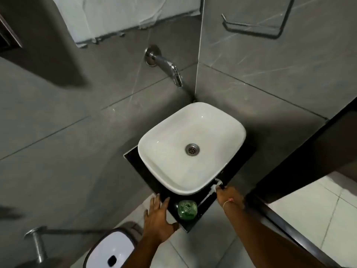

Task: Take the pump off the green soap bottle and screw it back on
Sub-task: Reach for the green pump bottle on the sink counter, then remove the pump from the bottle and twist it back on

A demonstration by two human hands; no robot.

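Seen from above: a green soap bottle point(187, 209) standing upright on the black tabletop point(174, 214), close to its front edge, just in front of the white sink point(166, 171). Open neck on the bottle, no pump in it. Pump point(214, 187) lying on the tabletop to the right of the bottle, near the front right corner, white head toward the sink rim, thin tube running back toward the bottle. Right hand point(229, 196) at that corner, fingertips closed on the pump head; a thin band around the wrist. Left hand point(158, 219) spread flat with fingers released, resting on the front left edge of the tabletop, just beside the bottle but not touching it, holding nothing. Sink filling most of the tabletop, metal drain point(192, 149) in its middle. Chrome tap point(170, 68) coming out from the grey tiled wall above the sink. Lower left, on the floor, a white bin point(110, 250) with a dark opening in the lid. Upper right, a metal holder point(255, 29) fixed on the wall.
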